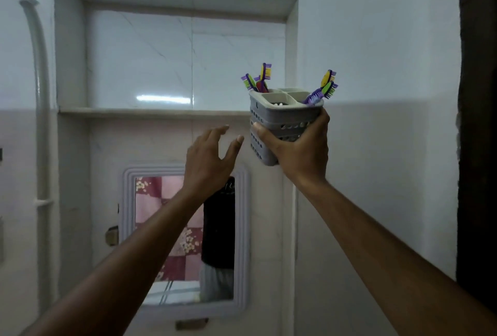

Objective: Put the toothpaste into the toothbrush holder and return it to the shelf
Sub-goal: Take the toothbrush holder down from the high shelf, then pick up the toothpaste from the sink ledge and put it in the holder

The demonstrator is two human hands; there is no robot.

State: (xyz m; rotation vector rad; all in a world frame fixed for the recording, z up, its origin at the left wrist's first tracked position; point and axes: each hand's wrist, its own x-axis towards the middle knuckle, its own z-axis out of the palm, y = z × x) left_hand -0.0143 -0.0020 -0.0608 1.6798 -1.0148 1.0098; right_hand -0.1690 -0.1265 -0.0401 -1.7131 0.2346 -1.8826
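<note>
My right hand (301, 152) grips a grey perforated toothbrush holder (279, 117) from below and holds it upright in the air, level with the right end of the wall shelf (150, 111). Several colourful toothbrushes (259, 78) stick out of its compartments, and something white shows inside the front one. My left hand (209, 158) hovers just left of the holder with fingers spread, holding nothing and not touching it. I cannot make out a toothpaste tube.
The shelf sits in a recessed tiled niche (185, 58). Below it hangs a white-framed mirror (185, 239). A white pipe (40, 93) runs down the left wall. A dark door frame (478, 134) stands at the right edge.
</note>
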